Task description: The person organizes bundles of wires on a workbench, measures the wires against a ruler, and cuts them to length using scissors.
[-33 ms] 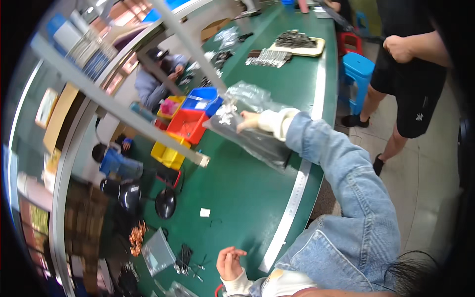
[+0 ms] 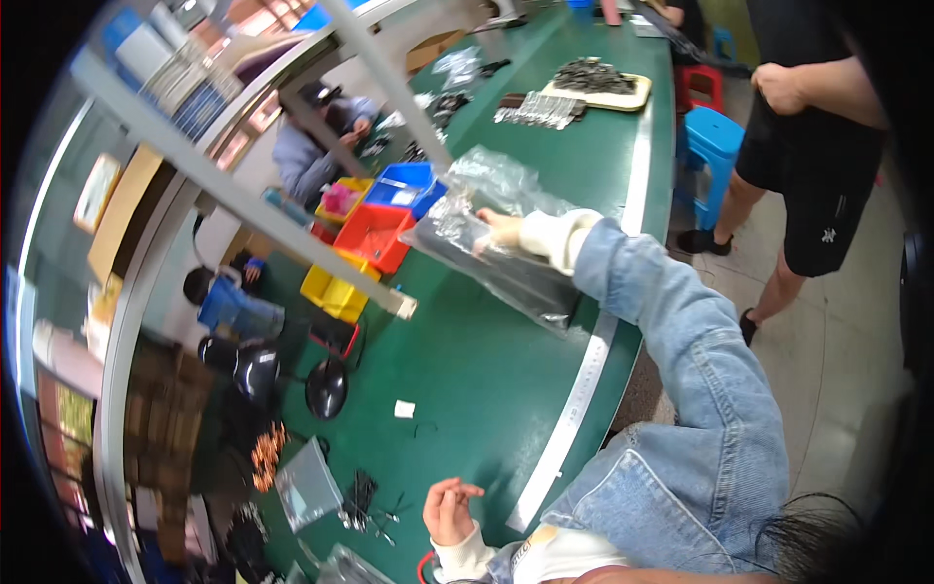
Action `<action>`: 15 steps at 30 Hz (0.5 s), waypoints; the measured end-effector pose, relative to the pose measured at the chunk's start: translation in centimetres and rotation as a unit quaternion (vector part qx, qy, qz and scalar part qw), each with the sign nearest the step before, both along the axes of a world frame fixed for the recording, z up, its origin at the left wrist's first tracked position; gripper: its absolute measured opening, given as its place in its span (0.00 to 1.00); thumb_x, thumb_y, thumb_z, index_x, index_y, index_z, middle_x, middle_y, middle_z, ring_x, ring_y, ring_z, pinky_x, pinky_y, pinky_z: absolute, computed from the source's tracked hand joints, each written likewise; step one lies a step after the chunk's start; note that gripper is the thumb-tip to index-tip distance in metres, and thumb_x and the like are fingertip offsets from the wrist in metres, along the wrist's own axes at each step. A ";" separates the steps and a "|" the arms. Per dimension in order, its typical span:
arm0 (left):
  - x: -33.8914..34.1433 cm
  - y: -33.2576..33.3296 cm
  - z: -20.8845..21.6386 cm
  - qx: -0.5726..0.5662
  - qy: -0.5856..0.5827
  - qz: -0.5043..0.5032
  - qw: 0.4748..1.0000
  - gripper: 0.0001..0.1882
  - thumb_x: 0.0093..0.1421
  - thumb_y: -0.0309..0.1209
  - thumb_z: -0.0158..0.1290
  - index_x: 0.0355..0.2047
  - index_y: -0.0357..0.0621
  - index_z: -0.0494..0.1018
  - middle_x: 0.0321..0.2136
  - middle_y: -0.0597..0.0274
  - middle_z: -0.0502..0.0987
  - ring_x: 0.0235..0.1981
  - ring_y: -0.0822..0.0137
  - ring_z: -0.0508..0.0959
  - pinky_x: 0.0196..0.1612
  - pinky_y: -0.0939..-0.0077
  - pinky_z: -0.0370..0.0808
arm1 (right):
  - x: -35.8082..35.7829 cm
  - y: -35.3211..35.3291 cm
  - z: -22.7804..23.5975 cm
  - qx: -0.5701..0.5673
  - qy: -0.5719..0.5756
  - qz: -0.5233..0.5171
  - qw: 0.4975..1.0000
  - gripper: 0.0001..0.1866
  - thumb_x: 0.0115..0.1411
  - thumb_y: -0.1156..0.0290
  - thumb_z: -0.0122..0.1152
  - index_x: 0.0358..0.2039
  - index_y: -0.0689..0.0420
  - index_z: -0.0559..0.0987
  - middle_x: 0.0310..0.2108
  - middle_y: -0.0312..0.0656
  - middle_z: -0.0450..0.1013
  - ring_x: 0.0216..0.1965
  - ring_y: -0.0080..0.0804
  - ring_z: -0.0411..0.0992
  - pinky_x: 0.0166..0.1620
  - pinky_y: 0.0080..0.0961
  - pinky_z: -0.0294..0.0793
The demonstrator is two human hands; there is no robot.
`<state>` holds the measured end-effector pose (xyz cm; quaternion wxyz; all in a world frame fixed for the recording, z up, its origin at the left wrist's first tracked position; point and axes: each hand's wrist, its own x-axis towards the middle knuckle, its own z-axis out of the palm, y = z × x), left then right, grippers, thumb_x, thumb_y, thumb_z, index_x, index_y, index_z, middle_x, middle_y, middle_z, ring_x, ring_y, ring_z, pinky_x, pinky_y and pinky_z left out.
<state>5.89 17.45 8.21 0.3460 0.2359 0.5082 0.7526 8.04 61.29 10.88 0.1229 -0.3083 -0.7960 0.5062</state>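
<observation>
Across the green table, my right arm in a denim sleeve reaches to a clear plastic bag (image 2: 530, 297) with dark, flat contents. My right hand (image 2: 499, 231) is closed on the upper side of this bag, its fingertips slightly blurred and partly lost against the shiny film. More crumpled clear plastic (image 2: 496, 173) lies just beyond the hand. Close to my body, my left hand (image 2: 450, 513) hovers over the table edge area with loosely bent fingers apart and nothing in them. Nearest to it lie a bundle of dark cables (image 2: 360, 498) and a clear zip bag (image 2: 309, 487).
Blue (image 2: 404, 187), red (image 2: 375, 238) and yellow bins (image 2: 339, 292) stand left of the bag under a metal frame post (image 2: 243, 209). A white ruler strip (image 2: 574, 409) runs along the table's right edge. Someone in black shorts (image 2: 827, 195) stands beside a blue stool (image 2: 713, 136).
White pieces seen earlier at the bag's left end no longer show; shiny clear film is there now. The view has shifted slightly. My left hand stays about where it was.
</observation>
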 end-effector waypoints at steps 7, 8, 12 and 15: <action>-0.4 3.5 3.2 -0.006 0.062 0.008 0.998 0.13 0.57 0.29 0.42 0.38 0.31 0.66 0.27 0.51 0.73 0.30 0.62 0.73 0.38 0.69 0.69 | 3.0 -9.1 5.5 -0.105 0.183 0.170 0.963 0.48 0.35 0.66 0.72 0.54 0.63 0.53 0.48 0.45 0.62 0.48 0.28 0.59 0.50 0.22 0.58; -0.6 4.4 3.9 -0.012 0.085 0.009 0.996 0.15 0.57 0.30 0.43 0.41 0.31 0.65 0.29 0.51 0.73 0.32 0.63 0.74 0.38 0.70 0.69 | 3.2 -10.2 5.7 -0.024 0.136 0.169 0.976 0.48 0.34 0.67 0.72 0.54 0.62 0.54 0.47 0.44 0.63 0.47 0.27 0.60 0.49 0.22 0.59; -0.5 8.9 5.0 0.048 0.158 0.095 0.982 0.21 0.58 0.34 0.42 0.48 0.33 0.61 0.39 0.51 0.71 0.39 0.64 0.71 0.43 0.72 0.67 | 2.9 -13.6 5.4 0.128 0.209 0.327 0.912 0.47 0.33 0.68 0.73 0.53 0.62 0.55 0.44 0.42 0.65 0.43 0.26 0.64 0.48 0.23 0.63; -1.3 10.1 4.9 0.013 0.264 0.203 0.943 0.20 0.60 0.34 0.40 0.48 0.33 0.63 0.40 0.57 0.72 0.41 0.71 0.69 0.47 0.80 0.62 | 2.7 -15.6 5.3 0.106 0.157 0.344 0.920 0.47 0.31 0.62 0.72 0.49 0.68 0.56 0.39 0.52 0.69 0.41 0.36 0.69 0.46 0.25 0.66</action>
